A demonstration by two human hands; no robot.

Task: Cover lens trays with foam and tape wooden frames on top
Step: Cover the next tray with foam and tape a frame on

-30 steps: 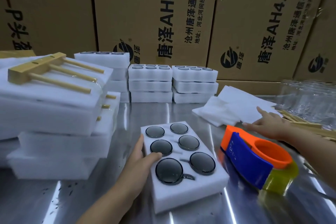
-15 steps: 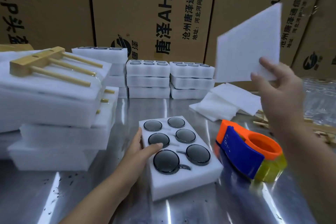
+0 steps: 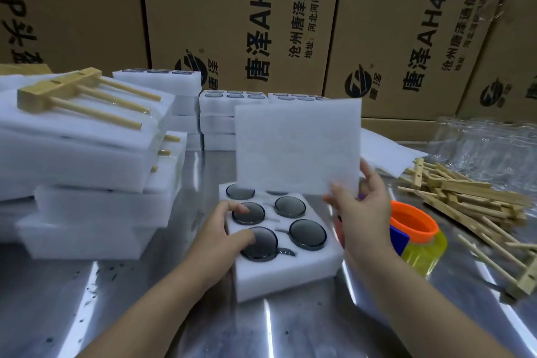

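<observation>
Right hand [image 3: 363,206] pinches the foam sheet [image 3: 296,148] upright over the far end of the lens tray [image 3: 290,276] on the steel table [image 3: 145,314], its wells holding dark round lenses [image 3: 308,234], while left hand [image 3: 223,229] rests loose fingers on the tray's left lenses.

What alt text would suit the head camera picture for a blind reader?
A right hand holds a white foam sheet upright over a foam tray of dark round lenses that the left hand rests on; wooden frames and a tape dispenser lie alongside.
</observation>
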